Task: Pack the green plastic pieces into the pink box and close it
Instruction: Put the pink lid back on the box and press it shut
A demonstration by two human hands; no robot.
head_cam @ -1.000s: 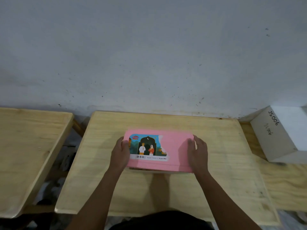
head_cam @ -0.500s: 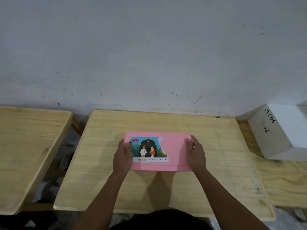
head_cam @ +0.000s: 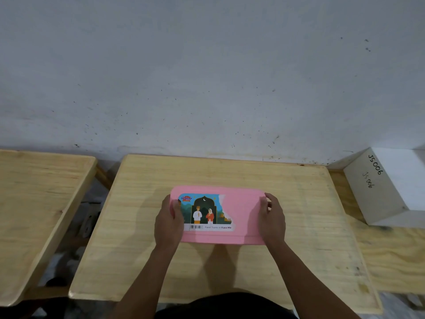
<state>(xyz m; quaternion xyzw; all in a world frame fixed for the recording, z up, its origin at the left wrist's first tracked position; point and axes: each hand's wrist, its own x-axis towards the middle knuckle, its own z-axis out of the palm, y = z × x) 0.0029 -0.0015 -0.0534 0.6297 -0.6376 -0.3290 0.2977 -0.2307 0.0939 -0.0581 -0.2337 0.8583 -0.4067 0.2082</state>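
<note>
While both my hands clasp its ends, the pink box [head_cam: 239,217] rests on the middle of the worktop [head_cam: 230,171] with its lid lying flat on top, so I judge the packing done and the closing to be the step in hand. My left hand [head_cam: 167,223] wraps the left end, thumb lying on the lid at the edge of the torn picture label [head_cam: 207,212]. My right hand [head_cam: 272,221] wraps the right end, fingers curled over the lid's rim.

To do this well, I should press down evenly at both ends, then work along the near and far edges, so the lid seats all round and no corner pops up. I should also hold the box flat against the wood so it cannot slide as I push.

No green plastic pieces are in view. If they are inside, the opaque lid hides them, and I cannot tell whether one is caught under the rim. Nor can I tell whether the lid has snapped home, because my palms cover both short ends and any catch there. To the right, a white box [head_cam: 391,185] with handwritten marks is cut off by the frame. A second wooden top [head_cam: 34,203] stands apart on the left.
</note>
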